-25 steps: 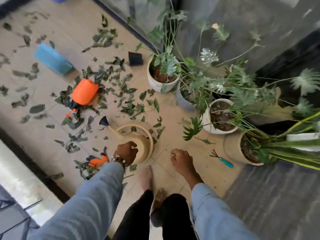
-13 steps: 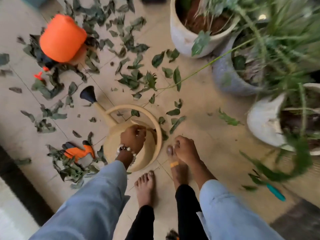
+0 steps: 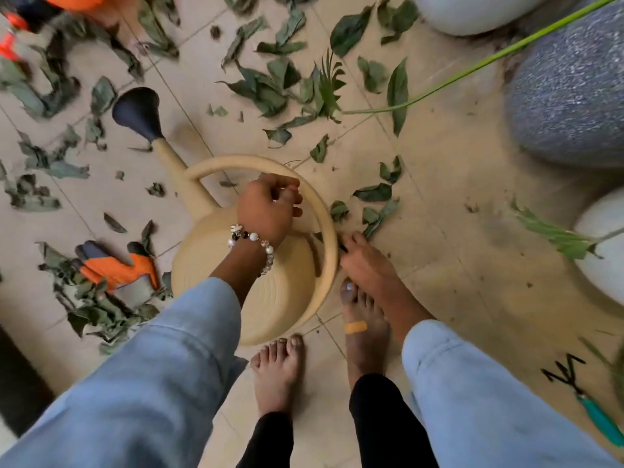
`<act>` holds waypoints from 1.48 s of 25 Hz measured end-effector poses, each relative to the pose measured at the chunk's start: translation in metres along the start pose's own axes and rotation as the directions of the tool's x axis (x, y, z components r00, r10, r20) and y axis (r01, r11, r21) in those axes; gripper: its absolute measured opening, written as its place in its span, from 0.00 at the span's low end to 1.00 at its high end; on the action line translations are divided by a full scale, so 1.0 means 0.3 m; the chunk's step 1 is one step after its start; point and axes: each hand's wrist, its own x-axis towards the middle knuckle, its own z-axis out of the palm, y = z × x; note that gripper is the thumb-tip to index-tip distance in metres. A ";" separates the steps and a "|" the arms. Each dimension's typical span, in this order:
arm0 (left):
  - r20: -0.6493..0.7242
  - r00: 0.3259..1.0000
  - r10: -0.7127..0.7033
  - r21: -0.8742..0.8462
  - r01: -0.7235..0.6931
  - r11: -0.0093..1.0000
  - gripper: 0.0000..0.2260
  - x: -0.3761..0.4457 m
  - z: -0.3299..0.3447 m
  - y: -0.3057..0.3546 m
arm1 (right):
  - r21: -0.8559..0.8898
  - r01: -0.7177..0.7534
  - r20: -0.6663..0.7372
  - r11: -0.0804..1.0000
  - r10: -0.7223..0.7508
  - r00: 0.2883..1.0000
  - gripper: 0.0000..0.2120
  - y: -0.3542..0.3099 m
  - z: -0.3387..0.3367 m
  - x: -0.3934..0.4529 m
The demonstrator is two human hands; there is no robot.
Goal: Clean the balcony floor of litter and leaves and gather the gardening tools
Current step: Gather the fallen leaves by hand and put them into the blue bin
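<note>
A: Item one, nearest: two bare feet (image 3: 278,373) on the tiled floor (image 3: 449,184), just below the watering can; the one toward the right carries an orange plaster. Black trouser legs, pale blue sleeves.

B: Landmark?

A: Watering can (image 3: 270,295), cream plastic, lying on its side on the floor, hoop handle uppermost, spout running up-left to a dark rose.

B: Hands?

A: Left hand (image 3: 268,206): fingers curled round the hoop handle near its top, gripping it; beaded bracelet at the wrist. Right hand (image 3: 364,256): down at the can's right edge, fingertips touching or nearly touching the handle's rim beside a few leaves. Whether it pinches anything there I cannot tell; the fingers are bunched and partly hidden.

B: Left of the can?

A: Orange and dark gardening glove (image 3: 114,265), flat on the floor among crumpled leaves.

B: Right of it?

A: Hand rake (image 3: 589,403), black prongs, teal handle, well apart at the lower right edge.

B: Beyond the can?

A: Scattered leaves (image 3: 266,86), green and wilted, thickest above and up-left of the can. One long green stem crosses above them toward the upper right.

B: Farthest?

A: Speckled grey pot (image 3: 570,96) up-right of the can; a white pot (image 3: 604,251) right of it, cut by the frame; another pale pot at the top edge. Orange object (image 3: 74,0), top left, mostly out of frame.
</note>
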 end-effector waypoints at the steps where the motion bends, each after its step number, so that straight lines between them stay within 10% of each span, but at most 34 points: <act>1: 0.006 1.000 -0.009 0.004 0.009 1.000 0.08 -0.007 -0.001 -0.005 | 0.030 -0.045 -0.088 0.999 0.048 0.995 0.13 0.009 -0.002 0.001; 3: 0.017 1.000 -0.009 0.015 0.009 1.000 0.08 -0.024 0.007 -0.008 | 0.321 -0.196 -0.252 0.927 0.282 0.926 0.10 0.044 -0.017 -0.006; 7: 0.095 0.994 -0.048 -0.018 0.050 0.999 0.08 -0.065 0.043 0.017 | 0.863 -0.225 -0.143 0.452 0.646 0.750 0.10 0.043 -0.164 -0.047; 10: 0.212 0.966 -0.147 -0.092 0.169 0.981 0.13 -0.089 0.094 0.057 | 0.978 -0.055 -0.060 0.202 0.522 0.851 0.08 -0.007 -0.331 -0.074; 13: 0.216 0.912 -0.348 -0.326 0.404 0.855 0.16 -0.073 0.114 0.080 | 0.903 0.062 -0.210 0.426 0.310 0.927 0.03 -0.054 -0.403 -0.081; 15: 0.135 0.867 -0.480 -0.411 0.490 0.769 0.16 -0.062 0.091 0.077 | 0.869 -0.030 -0.061 0.494 0.168 0.984 0.14 -0.006 -0.432 -0.080; 19: 0.110 0.803 -0.586 -0.584 0.529 0.616 0.20 -0.016 0.001 0.058 | 0.988 -0.146 0.133 0.040 0.239 0.962 0.13 0.143 -0.460 -0.014; 21: 0.116 0.807 -0.579 -0.601 0.521 0.606 0.21 0.020 -0.031 0.075 | 0.815 -0.265 -0.017 0.515 0.479 0.878 0.10 0.165 -0.406 0.092; 23: 0.148 0.810 -0.568 -0.633 0.518 0.574 0.22 0.062 -0.045 0.094 | 0.518 -0.226 -0.067 0.825 0.303 0.951 0.14 0.142 -0.334 0.184; 26: 0.186 0.808 -0.560 -0.614 0.540 0.576 0.21 0.108 -0.043 0.089 | 0.219 -0.031 0.045 0.975 0.022 0.999 0.17 0.127 -0.242 0.256; 29: 0.154 0.817 -0.555 -0.574 0.531 0.623 0.20 0.123 -0.053 0.064 | 0.241 -0.083 -0.041 0.967 0.096 0.995 0.13 0.130 -0.194 0.265; 32: 0.152 0.839 -0.522 -0.527 0.516 0.676 0.19 0.112 -0.027 0.065 | 0.653 -0.277 -0.144 0.705 0.474 0.869 0.10 0.135 -0.239 0.214; 35: 0.236 0.848 -0.475 -0.489 0.526 0.696 0.18 0.084 0.050 0.103 | 0.998 -0.050 0.007 0.047 0.654 0.756 0.11 0.109 -0.373 0.117; 37: 0.293 0.844 -0.450 -0.494 0.536 0.684 0.21 0.066 0.104 0.133 | 0.988 0.058 0.043 -0.145 0.608 0.793 0.12 0.066 -0.419 0.062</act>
